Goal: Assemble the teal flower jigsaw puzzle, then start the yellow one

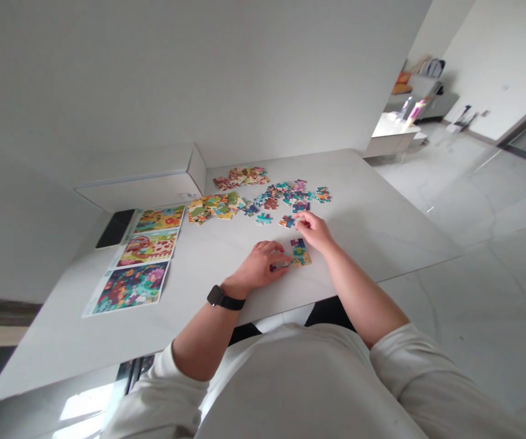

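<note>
**Item 1:** my left hand (257,267), on the table, fingers curled and half closed, the fingertips at a small jigsaw piece (280,266). I could not tell whether I had hold of it.

**Item 2:** my right hand (311,230), raised slightly and partly closed, the fingertips angled down at a second loose piece (287,221). Again I could not tell whether it was gripped.

**Item 3:** a joined section of jigsaw pieces (300,252), lying between my hands and just beside the left fingertips.

**Item 4:** a scattered group of blue-and-teal pieces (285,198), directly ahead of my right hand.

**Item 5:** a heap of yellow-green pieces (212,207), further left, beside the blue-and-teal group.

**Item 6:** a heap of red-and-yellow pieces (240,177), beyond the others, towards the far edge.

**Item 7:** three printed picture sheets (147,247), in a row down the left of the white table (373,231).

**Item 8:** a black smartphone (115,228), just beside the sheets.

**Item 9:** a white box (141,186), at the far left corner of the table.

**Item 10:** a black smartwatch (219,297), on my left wrist.

**Item 11:** a white long-sleeved top (428,378), sleeves pushed up to my forearms.
</note>
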A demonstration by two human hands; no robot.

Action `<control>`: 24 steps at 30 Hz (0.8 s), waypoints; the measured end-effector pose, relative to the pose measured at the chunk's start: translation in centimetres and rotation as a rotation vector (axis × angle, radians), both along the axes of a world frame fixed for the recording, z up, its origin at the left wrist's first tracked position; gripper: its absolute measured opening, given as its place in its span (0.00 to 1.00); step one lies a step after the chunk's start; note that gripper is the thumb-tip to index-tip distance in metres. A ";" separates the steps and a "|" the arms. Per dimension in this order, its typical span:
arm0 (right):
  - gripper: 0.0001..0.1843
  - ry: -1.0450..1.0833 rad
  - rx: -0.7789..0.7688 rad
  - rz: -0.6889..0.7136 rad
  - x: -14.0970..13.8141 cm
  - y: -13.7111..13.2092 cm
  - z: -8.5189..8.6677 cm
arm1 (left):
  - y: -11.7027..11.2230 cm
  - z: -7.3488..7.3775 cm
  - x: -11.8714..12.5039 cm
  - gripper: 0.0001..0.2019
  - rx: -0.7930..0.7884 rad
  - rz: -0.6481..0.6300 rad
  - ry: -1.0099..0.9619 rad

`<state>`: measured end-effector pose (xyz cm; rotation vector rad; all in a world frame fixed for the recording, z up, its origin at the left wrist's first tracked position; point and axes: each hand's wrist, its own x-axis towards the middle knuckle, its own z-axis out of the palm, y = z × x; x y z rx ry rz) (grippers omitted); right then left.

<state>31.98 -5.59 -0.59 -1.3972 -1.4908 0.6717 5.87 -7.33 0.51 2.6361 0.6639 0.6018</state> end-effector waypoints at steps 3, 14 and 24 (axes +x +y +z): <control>0.16 -0.016 -0.003 0.010 0.0 -0.2 0.1 | -0.1 0.0 0.0 0.13 0.013 0.015 -0.013; 0.13 -0.113 0.022 0.020 -0.4 -0.7 0.3 | 1.2 3.9 -3.9 0.15 -0.057 0.257 -0.225; 0.13 -0.425 0.154 0.295 -0.6 -3.0 3.0 | -2.6 1.2 -6.5 0.14 -0.020 0.086 0.099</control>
